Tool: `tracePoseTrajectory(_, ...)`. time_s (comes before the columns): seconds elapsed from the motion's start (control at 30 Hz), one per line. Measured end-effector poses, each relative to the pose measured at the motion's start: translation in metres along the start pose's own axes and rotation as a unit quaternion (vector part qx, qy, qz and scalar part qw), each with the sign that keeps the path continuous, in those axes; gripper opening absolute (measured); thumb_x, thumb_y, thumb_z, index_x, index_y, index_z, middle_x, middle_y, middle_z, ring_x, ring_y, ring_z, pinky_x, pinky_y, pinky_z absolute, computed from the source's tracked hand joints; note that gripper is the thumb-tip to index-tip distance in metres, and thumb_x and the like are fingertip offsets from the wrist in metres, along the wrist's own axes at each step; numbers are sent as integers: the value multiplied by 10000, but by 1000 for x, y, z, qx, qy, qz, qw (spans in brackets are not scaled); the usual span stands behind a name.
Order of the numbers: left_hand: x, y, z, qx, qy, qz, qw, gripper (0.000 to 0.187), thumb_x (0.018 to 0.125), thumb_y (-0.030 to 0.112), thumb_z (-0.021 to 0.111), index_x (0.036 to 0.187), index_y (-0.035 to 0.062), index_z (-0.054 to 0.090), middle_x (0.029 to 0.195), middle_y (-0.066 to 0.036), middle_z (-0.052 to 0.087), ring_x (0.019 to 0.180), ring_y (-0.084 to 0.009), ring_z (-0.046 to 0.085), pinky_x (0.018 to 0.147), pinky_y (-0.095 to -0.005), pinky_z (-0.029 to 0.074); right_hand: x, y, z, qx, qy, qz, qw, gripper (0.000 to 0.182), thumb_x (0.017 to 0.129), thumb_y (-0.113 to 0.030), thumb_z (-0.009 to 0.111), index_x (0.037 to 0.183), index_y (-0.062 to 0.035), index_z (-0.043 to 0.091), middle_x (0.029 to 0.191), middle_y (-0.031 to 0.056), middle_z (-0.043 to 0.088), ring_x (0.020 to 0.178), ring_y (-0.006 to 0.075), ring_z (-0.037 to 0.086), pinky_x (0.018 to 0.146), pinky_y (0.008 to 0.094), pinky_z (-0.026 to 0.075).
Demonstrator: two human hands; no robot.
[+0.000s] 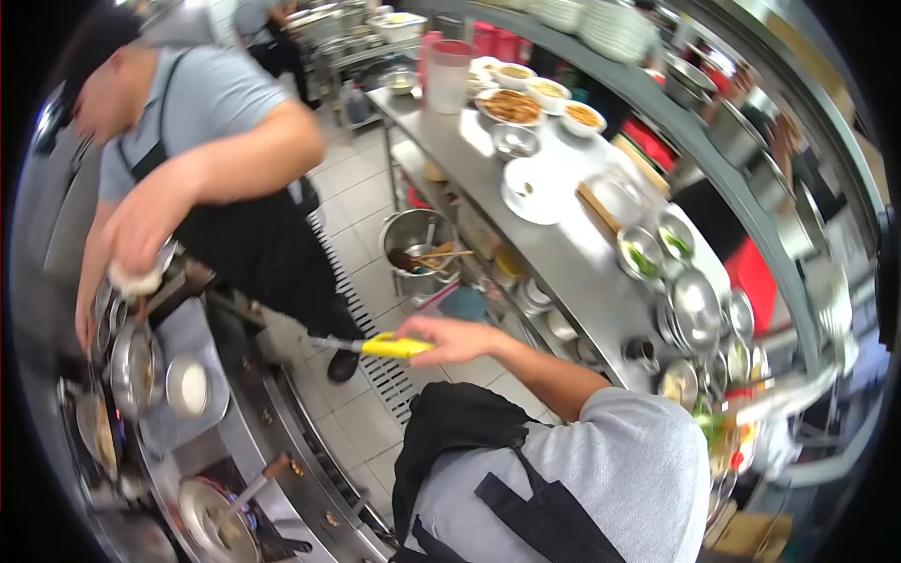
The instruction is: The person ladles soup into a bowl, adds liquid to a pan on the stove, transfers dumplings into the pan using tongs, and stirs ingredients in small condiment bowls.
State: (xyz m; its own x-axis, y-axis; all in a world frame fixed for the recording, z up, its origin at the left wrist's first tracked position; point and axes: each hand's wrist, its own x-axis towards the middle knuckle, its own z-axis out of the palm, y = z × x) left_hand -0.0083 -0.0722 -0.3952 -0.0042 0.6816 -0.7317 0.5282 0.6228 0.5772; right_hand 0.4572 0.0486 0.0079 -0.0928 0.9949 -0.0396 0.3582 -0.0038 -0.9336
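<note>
My right hand (pixel 450 340) reaches out across the aisle, with its fingers around a yellow-handled tool (pixel 396 347). A thin metal part of the tool points left and is smeared, so its exact kind cannot be made out. Below lie my grey sleeve and black apron (pixel 455 427). My left hand is not in view. On the stove at lower left, a pan (pixel 202 507) holds pale food, and a wooden-handled utensil (pixel 253 488) rests in it. A large metal pot (pixel 413 235) with utensils inside stands low beside the steel table.
A co-worker (pixel 253 225) stands at the stove on the left, one hand holding something white above the pans. A white bowl (pixel 190 387) sits on a tray there. The steel table (pixel 563 263) at right carries dishes of food (pixel 511 106), a plastic pitcher (pixel 449 75) and metal bowls (pixel 694 310).
</note>
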Motion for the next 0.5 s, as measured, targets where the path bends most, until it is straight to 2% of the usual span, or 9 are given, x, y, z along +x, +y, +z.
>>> tracePoseTrajectory(0.07, -2, 2, -10, 23, -15, 2, 1000, 372, 856, 388, 545, 992, 43, 570, 812, -172, 603, 733, -266, 615, 628, -384, 524, -48, 30, -24, -15, 177, -24, 984, 487, 777, -293, 708, 1118, -73, 440, 901, 101, 561, 868, 160, 544, 749, 310, 457)
tracePoseTrajectory(0.13, 4, 4, -10, 50, -45, 9, 998, 364, 856, 377, 544, 991, 40, 574, 822, -177, 606, 741, -271, 616, 636, -385, 523, -108, -6, -63, -101, 298, 126, 941, 499, 748, -311, 727, 1085, -82, 438, 780, 53, 540, 758, 153, 535, 671, 315, 446)
tracePoseTrajectory(0.17, 5, 8, -4, 61, -62, 17, 996, 360, 857, 371, 543, 990, 38, 575, 827, -179, 608, 744, -273, 617, 640, -385, 523, -141, 3, -85, -171, 371, 94, 908, 504, 738, -310, 731, 1080, -88, 434, 786, 58, 536, 758, 166, 530, 678, 324, 447)
tracePoseTrajectory(0.2, -13, 40, 0, 71, -79, 28, 994, 356, 857, 365, 543, 989, 37, 577, 832, -182, 609, 748, -276, 618, 643, -386, 522, -171, -24, -103, -208, 419, 95, 879, 474, 747, -228, 729, 1093, -78, 442, 893, 75, 533, 869, 178, 511, 779, 328, 431)
tracePoseTrajectory(0.23, -12, 47, 12, 85, -102, 47, 990, 351, 858, 360, 542, 988, 35, 579, 837, -184, 611, 752, -278, 618, 647, -386, 522, -202, -33, -124, -221, 465, 150, 844, 488, 747, -236, 727, 1111, -69, 448, 948, 107, 555, 895, 195, 526, 806, 337, 433)
tracePoseTrajectory(0.3, -10, 62, 20, 119, -126, 76, 982, 343, 859, 348, 541, 987, 32, 582, 846, -189, 614, 759, -282, 619, 654, -387, 521, -255, -64, -167, -362, 555, 134, 736, 470, 742, -211, 718, 1122, -40, 501, 1019, 154, 607, 963, 256, 583, 847, 369, 448)
tracePoseTrajectory(0.33, -12, 70, 20, 138, -137, 93, 977, 339, 859, 343, 541, 986, 31, 584, 851, -191, 615, 763, -285, 620, 658, -388, 520, -278, -93, -188, -410, 565, 162, 698, 449, 738, -205, 718, 1098, -25, 517, 1043, 162, 610, 985, 265, 592, 851, 366, 453)
tracePoseTrajectory(0.43, 27, 48, 13, 225, -154, 147, 951, 328, 860, 325, 539, 983, 26, 589, 865, -198, 620, 774, -292, 622, 669, -389, 518, -341, -112, -262, -523, 597, 103, 599, 402, 753, -251, 691, 1061, -40, 542, 1014, 186, 622, 933, 346, 606, 780, 395, 477)
tracePoseTrajectory(0.5, 25, 46, 21, 246, -159, 164, 942, 320, 861, 314, 538, 981, 23, 593, 875, -203, 623, 781, -296, 623, 677, -390, 517, -368, -118, -303, -546, 601, 140, 567, 384, 764, -255, 678, 1062, -53, 545, 1025, 177, 620, 961, 355, 591, 805, 403, 469)
